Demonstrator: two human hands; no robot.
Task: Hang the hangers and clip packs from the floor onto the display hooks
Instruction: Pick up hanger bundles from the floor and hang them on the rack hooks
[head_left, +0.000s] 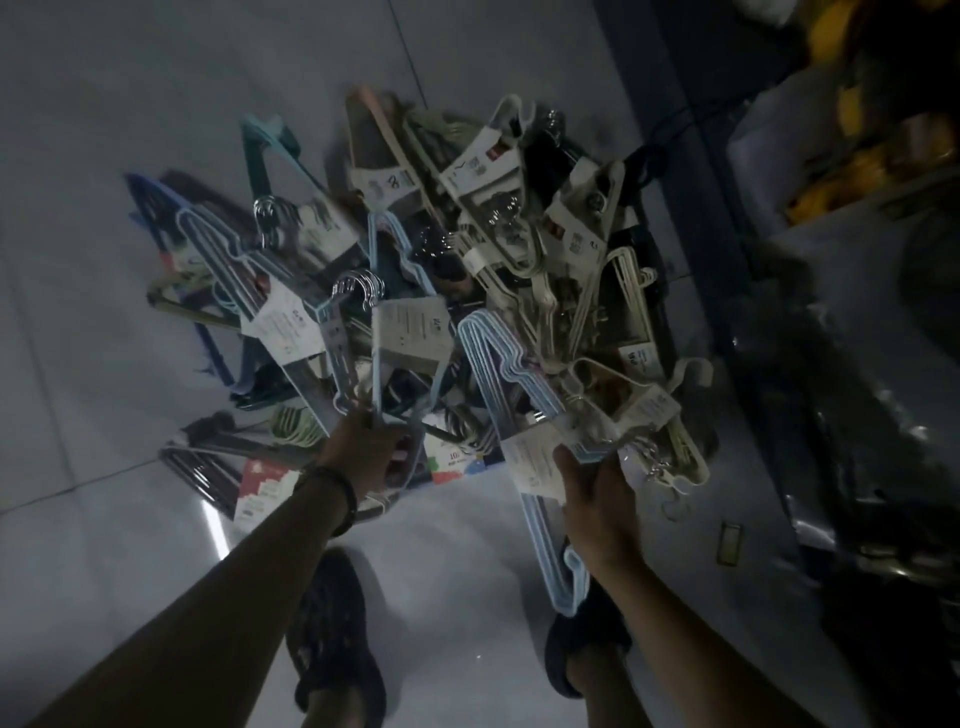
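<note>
Now, left hand (366, 449): curled round a pale-blue hanger bundle (291, 322), probably to lift it clear
Right hand (597, 499): grips a second blue bundle (493, 358) near its label
Pile (498, 208): twelve o'clock of both hands, tangled on the floor (104, 130)
Display hooks: unseen

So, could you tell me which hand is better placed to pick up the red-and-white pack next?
Left, probably: the left hand is close beside the red-and-white pack, while the right hand is farther off across the pile. Both grip light-blue hangers, though.
</note>
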